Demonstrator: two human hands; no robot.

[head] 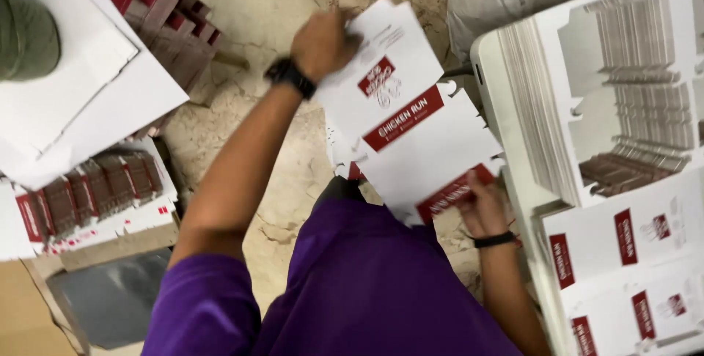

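– What are the hands doing from where you stand?

– Both are on one flat white carton blank (411,129) with red printed panels. The left hand (323,42), a black watch (290,77) on its wrist, is closed over the blank's far edge, fingers curled behind the card. The right hand (484,206), with a thin black band (495,239) at the wrist, pinches the near corner by a red panel.

– And where is the blank itself?

– Held up in the air, tilted, above the person's purple lap (367,283) and the cracked dusty floor (271,11). It may be two sheets overlapping; the blur makes that hard to say.

– What lies around?

– To the right, a tall stack of the same blanks (579,114) on a white table, with more printed sheets (623,253) near it. To the left, fanned bundles of red-and-white folded cartons (88,195), a big white sheet (95,85) above them, and a dark red pile (165,15) beyond
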